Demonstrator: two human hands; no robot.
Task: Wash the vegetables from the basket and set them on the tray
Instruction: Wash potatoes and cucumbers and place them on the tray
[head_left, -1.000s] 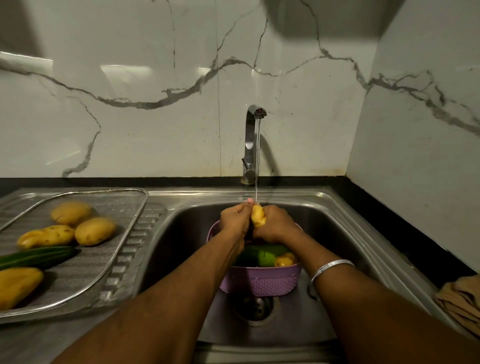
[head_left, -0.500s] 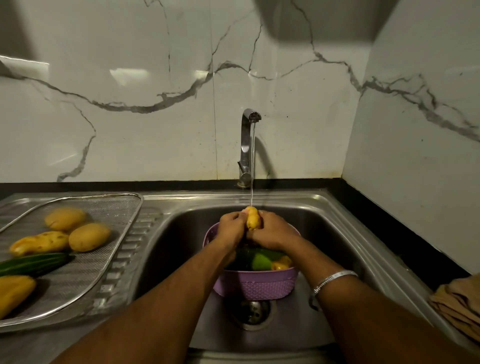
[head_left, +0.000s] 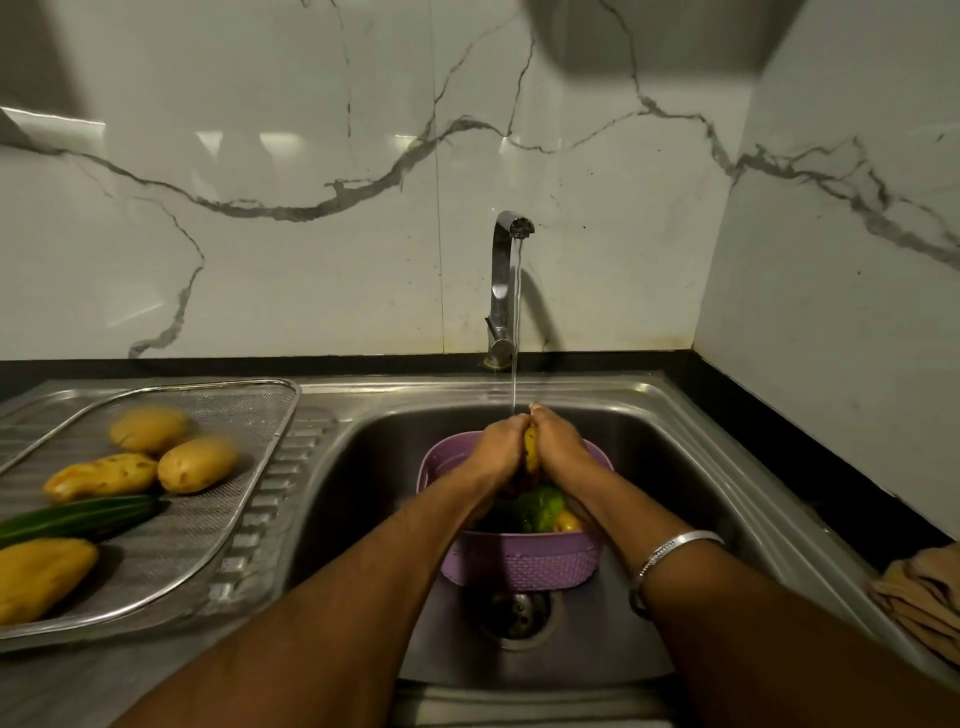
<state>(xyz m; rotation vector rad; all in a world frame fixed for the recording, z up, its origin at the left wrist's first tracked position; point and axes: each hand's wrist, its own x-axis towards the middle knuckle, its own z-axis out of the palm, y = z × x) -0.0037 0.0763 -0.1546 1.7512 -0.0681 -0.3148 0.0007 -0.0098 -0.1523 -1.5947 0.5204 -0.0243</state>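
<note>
Both my hands are pressed together around a small yellow potato (head_left: 531, 450) under the running tap (head_left: 506, 291). My left hand (head_left: 496, 451) grips its left side, and my right hand (head_left: 558, 448) grips its right side. They are just above the purple basket (head_left: 514, 564) standing in the sink, which holds a green vegetable (head_left: 543, 508) and a yellow one (head_left: 566, 521). On the left drainboard lies the metal mesh tray (head_left: 244, 467) with several yellow potatoes (head_left: 196, 463) and a dark green cucumber (head_left: 78, 518).
The steel sink basin (head_left: 675, 499) has its drain (head_left: 517, 613) right in front of the basket. A folded tan cloth (head_left: 922, 597) lies on the dark counter at the right. Marble walls close off the back and right side.
My hands have closed further round the potato and turned it, so less of it shows. The view has tilted slightly down and the water keeps running.
</note>
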